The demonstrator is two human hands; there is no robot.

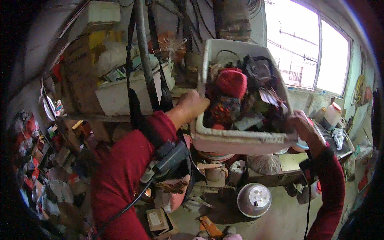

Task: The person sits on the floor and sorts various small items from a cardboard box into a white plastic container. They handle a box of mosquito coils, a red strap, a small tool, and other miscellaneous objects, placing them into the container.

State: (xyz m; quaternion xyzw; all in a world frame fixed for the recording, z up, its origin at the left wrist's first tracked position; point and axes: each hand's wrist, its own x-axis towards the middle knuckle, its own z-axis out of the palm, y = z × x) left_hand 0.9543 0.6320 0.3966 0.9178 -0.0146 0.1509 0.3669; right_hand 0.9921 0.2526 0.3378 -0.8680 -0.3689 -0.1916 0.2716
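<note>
A white foam box [240, 141], its near wall tilted toward me, is held up between both hands. On its left rim my left hand [192, 105] has a closed grip. My right hand [300, 123], somewhat blurred, grips the near right corner. Inside the box lies a red knitted hat [232, 82] among dark clothing-like items. A black bag or strap bundle [260, 69] fills the back right of the box, with thin cables [274, 97] below it. The lower contents are too dark to tell.
A second white foam box [123, 99] stands on a shelf at left, behind a metal pole [144, 54] hung with black straps. Below are a round metal pot [254, 200], a small cardboard box [157, 220] and a clear plastic bag [264, 164]. A jar [331, 115] stands by the window.
</note>
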